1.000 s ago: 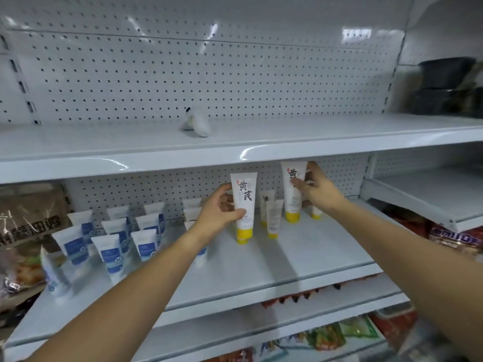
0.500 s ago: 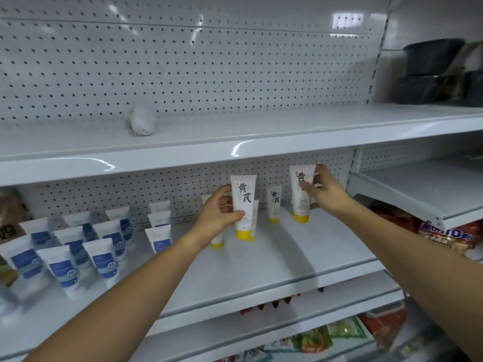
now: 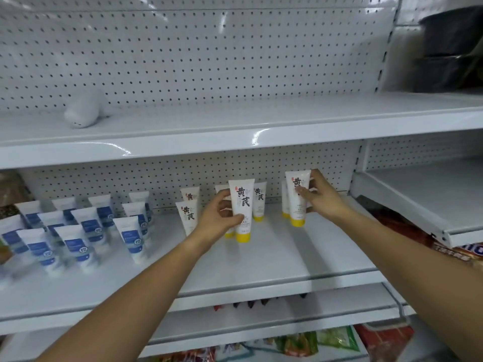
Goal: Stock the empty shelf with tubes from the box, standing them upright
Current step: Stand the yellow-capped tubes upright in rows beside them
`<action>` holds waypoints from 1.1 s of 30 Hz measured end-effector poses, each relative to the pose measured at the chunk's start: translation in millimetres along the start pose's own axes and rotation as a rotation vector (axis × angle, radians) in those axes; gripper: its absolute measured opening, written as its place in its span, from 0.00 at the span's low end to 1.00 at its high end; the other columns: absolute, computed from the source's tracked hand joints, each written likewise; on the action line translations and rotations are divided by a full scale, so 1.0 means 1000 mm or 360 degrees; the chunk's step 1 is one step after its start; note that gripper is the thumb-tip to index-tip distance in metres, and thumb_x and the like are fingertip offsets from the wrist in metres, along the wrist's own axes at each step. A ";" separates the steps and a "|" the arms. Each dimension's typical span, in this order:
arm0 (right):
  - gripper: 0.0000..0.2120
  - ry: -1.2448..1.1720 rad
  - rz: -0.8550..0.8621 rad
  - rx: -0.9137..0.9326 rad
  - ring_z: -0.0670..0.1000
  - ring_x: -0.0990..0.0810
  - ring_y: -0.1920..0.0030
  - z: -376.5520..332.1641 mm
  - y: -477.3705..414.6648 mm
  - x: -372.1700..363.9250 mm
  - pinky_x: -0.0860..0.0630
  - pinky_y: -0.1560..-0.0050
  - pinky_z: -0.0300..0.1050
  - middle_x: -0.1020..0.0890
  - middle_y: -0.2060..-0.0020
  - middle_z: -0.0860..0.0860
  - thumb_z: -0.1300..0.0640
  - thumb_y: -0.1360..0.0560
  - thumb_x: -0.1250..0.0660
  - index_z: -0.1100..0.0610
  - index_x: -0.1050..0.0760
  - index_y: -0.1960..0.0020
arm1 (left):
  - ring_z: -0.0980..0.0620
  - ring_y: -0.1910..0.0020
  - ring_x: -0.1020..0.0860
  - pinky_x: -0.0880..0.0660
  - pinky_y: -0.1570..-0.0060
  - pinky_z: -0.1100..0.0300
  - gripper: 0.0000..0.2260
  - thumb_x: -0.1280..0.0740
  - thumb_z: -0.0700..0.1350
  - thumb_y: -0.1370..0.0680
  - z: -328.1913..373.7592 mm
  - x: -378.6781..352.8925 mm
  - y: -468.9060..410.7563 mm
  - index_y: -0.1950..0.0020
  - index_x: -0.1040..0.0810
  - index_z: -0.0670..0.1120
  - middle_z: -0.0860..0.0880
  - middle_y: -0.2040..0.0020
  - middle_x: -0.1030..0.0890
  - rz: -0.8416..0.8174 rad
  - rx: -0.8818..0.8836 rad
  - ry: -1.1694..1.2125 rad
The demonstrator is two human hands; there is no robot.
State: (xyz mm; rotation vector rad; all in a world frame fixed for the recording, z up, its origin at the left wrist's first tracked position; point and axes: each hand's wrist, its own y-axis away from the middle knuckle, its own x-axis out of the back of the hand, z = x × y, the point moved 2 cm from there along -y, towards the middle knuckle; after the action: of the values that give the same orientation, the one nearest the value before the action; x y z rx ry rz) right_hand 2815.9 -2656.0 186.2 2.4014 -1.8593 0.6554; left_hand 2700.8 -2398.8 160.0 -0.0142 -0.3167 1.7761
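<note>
On the white middle shelf (image 3: 274, 259) my left hand (image 3: 217, 218) grips a white tube with a yellow cap (image 3: 242, 210), upright with the cap down on the shelf. My right hand (image 3: 321, 197) holds a second yellow-capped tube (image 3: 296, 199) upright further right, thumb across its front. Several more yellow-capped tubes (image 3: 260, 202) stand behind and between them, near the pegboard back. The box is not in view.
Several white tubes with blue labels (image 3: 78, 231) stand at the left of the same shelf. A white rounded object (image 3: 83, 111) lies on the shelf above. Dark containers (image 3: 449, 48) sit upper right. Snack packets (image 3: 300, 343) fill the lower level.
Both hands have stayed on their tubes at nearly the same spots. The camera has shifted, so the blue-labelled tubes show further right in the frame.
</note>
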 end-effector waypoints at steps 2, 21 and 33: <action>0.13 -0.0011 -0.0008 -0.0002 0.50 0.20 0.49 0.005 -0.005 0.002 0.17 0.58 0.55 0.23 0.45 0.53 0.57 0.20 0.34 0.53 0.33 0.38 | 0.47 0.48 0.16 0.20 0.47 0.53 0.25 0.27 0.31 0.28 -0.004 -0.005 -0.004 0.36 0.26 0.53 0.45 0.45 0.17 0.0004 0.0003 -0.0009; 0.12 -0.0028 0.0007 -0.0092 0.48 0.21 0.48 0.038 -0.024 0.016 0.19 0.51 0.58 0.23 0.49 0.47 0.60 0.19 0.37 0.55 0.36 0.39 | 0.54 0.48 0.18 0.21 0.49 0.64 0.24 0.28 0.28 0.28 -0.033 -0.047 -0.039 0.35 0.26 0.45 0.46 0.45 0.17 -0.0053 -0.0046 0.0109; 0.11 -0.0055 -0.0152 -0.0062 0.54 0.20 0.45 0.057 -0.046 0.029 0.18 0.50 0.62 0.23 0.47 0.51 0.58 0.19 0.36 0.52 0.36 0.40 | 0.56 0.48 0.19 0.21 0.50 0.64 0.23 0.27 0.31 0.28 -0.062 -0.070 -0.055 0.38 0.27 0.50 0.49 0.45 0.18 0.0137 0.0034 -0.0145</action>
State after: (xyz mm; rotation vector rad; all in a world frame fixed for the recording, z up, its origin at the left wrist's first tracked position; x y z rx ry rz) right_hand 2881.4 -2685.1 155.0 2.4742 -1.7397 0.5686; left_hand 2781.2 -2442.7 101.7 0.0690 -0.3676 1.8690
